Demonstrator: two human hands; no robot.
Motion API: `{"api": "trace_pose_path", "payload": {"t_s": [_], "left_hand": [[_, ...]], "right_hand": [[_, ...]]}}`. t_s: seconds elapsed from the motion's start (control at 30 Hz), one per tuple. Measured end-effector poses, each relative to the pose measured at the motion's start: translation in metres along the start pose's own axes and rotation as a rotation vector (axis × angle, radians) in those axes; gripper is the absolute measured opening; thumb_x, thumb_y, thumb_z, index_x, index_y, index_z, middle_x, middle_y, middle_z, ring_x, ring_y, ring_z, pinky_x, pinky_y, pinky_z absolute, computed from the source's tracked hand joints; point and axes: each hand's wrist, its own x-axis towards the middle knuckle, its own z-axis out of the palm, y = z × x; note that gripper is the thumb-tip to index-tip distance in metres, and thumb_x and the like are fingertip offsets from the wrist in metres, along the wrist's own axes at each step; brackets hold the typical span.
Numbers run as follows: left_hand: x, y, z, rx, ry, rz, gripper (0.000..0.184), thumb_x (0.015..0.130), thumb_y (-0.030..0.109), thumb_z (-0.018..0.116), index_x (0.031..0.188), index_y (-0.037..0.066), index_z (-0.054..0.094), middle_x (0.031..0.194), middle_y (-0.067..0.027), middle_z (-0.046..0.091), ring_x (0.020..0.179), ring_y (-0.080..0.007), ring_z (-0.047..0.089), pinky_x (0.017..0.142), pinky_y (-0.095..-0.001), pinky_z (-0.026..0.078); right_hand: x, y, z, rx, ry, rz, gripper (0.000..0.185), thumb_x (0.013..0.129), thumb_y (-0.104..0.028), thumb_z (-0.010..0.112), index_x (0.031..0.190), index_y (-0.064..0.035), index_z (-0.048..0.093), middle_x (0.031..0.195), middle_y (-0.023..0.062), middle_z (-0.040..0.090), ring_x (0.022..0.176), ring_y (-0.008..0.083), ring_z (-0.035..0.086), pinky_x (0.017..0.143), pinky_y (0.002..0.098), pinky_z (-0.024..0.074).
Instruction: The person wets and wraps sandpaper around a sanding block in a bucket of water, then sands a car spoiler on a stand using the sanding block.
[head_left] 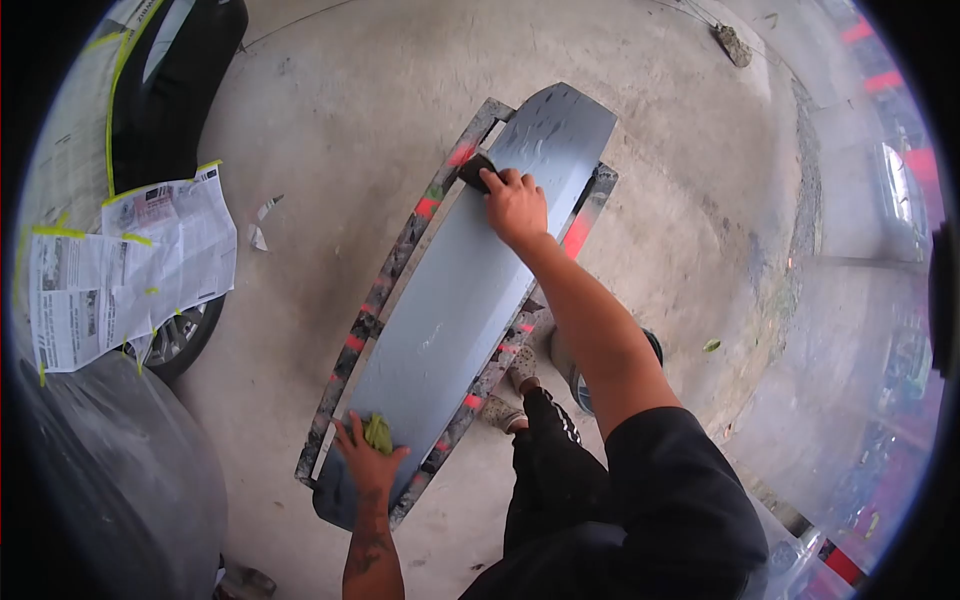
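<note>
A long grey panel (435, 290) lies slantwise on a paint-spotted stand (385, 280). Near the panel's far end, my right hand (517, 207) grips a dark sanding pad (480, 172) at the left edge, its fingers bent over it. At the near end, my left hand (370, 463) rests on the panel with fingers spread, touching a crumpled yellow-green cloth (378, 434). Pale marks show on the panel's middle, and dark wet streaks on its far end.
A bucket (580, 385) stands right of the stand, beside my feet (505, 410). At left are a wheel (185, 335), taped newspaper (170, 245) and plastic sheeting (140, 460). More clear plastic (860, 250) hangs at right. A stone-like lump (733, 45) lies on the floor.
</note>
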Motion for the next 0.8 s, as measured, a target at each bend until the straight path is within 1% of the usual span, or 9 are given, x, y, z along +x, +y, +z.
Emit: {"api": "trace_pose_path", "payload": {"t_s": [0.07, 0.1, 0.23, 0.3, 0.37, 0.47, 0.57, 0.7, 0.8], "left_hand": [[0.0, 0.002, 0.0, 0.001, -0.001, -0.001, 0.143, 0.053, 0.028, 0.102, 0.166, 0.018, 0.015, 0.169, -0.0272, 0.008, 0.151, -0.0593, 0.014, 0.122, -0.0655, 0.028], [0.001, 0.0, 0.002, 0.001, 0.003, 0.001, 0.143, 0.053, 0.028, 0.102, 0.166, 0.018, 0.015, 0.169, -0.0274, 0.007, 0.151, -0.0593, 0.014, 0.122, -0.0654, 0.028], [0.003, -0.003, -0.001, 0.016, -0.023, -0.009, 0.141, 0.053, 0.033, 0.102, 0.165, 0.016, 0.018, 0.167, -0.0295, 0.012, 0.15, -0.0605, 0.016, 0.122, -0.0658, 0.029], [0.001, -0.002, -0.003, -0.004, -0.032, -0.022, 0.143, 0.052, 0.031, 0.103, 0.166, 0.018, 0.017, 0.168, -0.0296, 0.01, 0.151, -0.0592, 0.016, 0.121, -0.0654, 0.029], [0.003, -0.001, 0.0, -0.004, -0.009, -0.006, 0.144, 0.052, 0.03, 0.103, 0.166, 0.019, 0.017, 0.168, -0.0294, 0.01, 0.151, -0.0585, 0.017, 0.121, -0.0651, 0.029], [0.0, -0.002, 0.004, 0.027, 0.042, 0.039, 0.143, 0.052, 0.03, 0.103, 0.166, 0.018, 0.017, 0.168, -0.0288, 0.012, 0.15, -0.0583, 0.018, 0.121, -0.065, 0.029], [-0.001, 0.001, 0.002, 0.03, 0.048, 0.039, 0.143, 0.051, 0.03, 0.103, 0.166, 0.017, 0.018, 0.168, -0.0281, 0.013, 0.15, -0.058, 0.019, 0.121, -0.0651, 0.029], [0.005, -0.007, 0.005, 0.018, 0.05, 0.061, 0.143, 0.05, 0.03, 0.103, 0.165, 0.016, 0.019, 0.168, -0.0277, 0.013, 0.15, -0.0579, 0.019, 0.121, -0.0653, 0.029], [0.002, -0.009, 0.006, 0.026, 0.05, 0.067, 0.142, 0.051, 0.03, 0.103, 0.165, 0.016, 0.02, 0.168, -0.0276, 0.012, 0.15, -0.0583, 0.019, 0.121, -0.0655, 0.029]], "right_hand": [[0.0, -0.013, 0.002, -0.033, -0.033, 0.113, 0.042, 0.092, -0.014, 0.057, 0.133, -0.0215, 0.064, 0.111, 0.0081, 0.065, 0.102, 0.0314, 0.062, 0.082, 0.0454, 0.0511], [-0.025, -0.032, 0.008, -0.014, 0.005, 0.05, 0.043, 0.093, -0.014, 0.056, 0.135, -0.0206, 0.063, 0.113, 0.0086, 0.064, 0.102, 0.0308, 0.061, 0.082, 0.0444, 0.0509], [-0.162, -0.113, 0.015, 0.158, -0.182, -0.5, 0.049, 0.092, -0.016, 0.057, 0.14, -0.0216, 0.063, 0.122, 0.0086, 0.059, 0.106, 0.0262, 0.057, 0.089, 0.0422, 0.0478], [-0.145, -0.096, 0.004, 0.182, -0.273, -0.593, 0.048, 0.093, -0.017, 0.058, 0.141, -0.0206, 0.062, 0.121, 0.009, 0.059, 0.107, 0.0268, 0.057, 0.089, 0.0428, 0.0484], [-0.09, -0.057, 0.01, 0.075, -0.125, -0.512, 0.05, 0.092, -0.015, 0.058, 0.142, -0.0196, 0.061, 0.121, 0.0085, 0.06, 0.107, 0.0273, 0.058, 0.087, 0.0426, 0.0492], [0.0, -0.011, 0.009, -0.098, -0.102, -0.159, 0.052, 0.092, -0.014, 0.057, 0.143, -0.019, 0.058, 0.119, 0.0061, 0.062, 0.105, 0.0271, 0.059, 0.084, 0.0421, 0.0496], [-0.014, -0.038, 0.014, -0.097, -0.047, -0.017, 0.051, 0.092, -0.013, 0.054, 0.143, -0.0193, 0.059, 0.116, 0.0054, 0.063, 0.102, 0.0265, 0.059, 0.082, 0.0422, 0.0487], [-0.159, -0.121, 0.018, 0.166, -0.167, -0.448, 0.052, 0.093, -0.015, 0.054, 0.144, -0.0223, 0.06, 0.127, 0.0073, 0.06, 0.107, 0.026, 0.057, 0.09, 0.0417, 0.0477], [-0.147, -0.096, 0.018, 0.152, -0.145, -0.536, 0.053, 0.09, -0.011, 0.057, 0.142, -0.0216, 0.061, 0.125, 0.0084, 0.061, 0.107, 0.0264, 0.058, 0.089, 0.0412, 0.0494]]}}
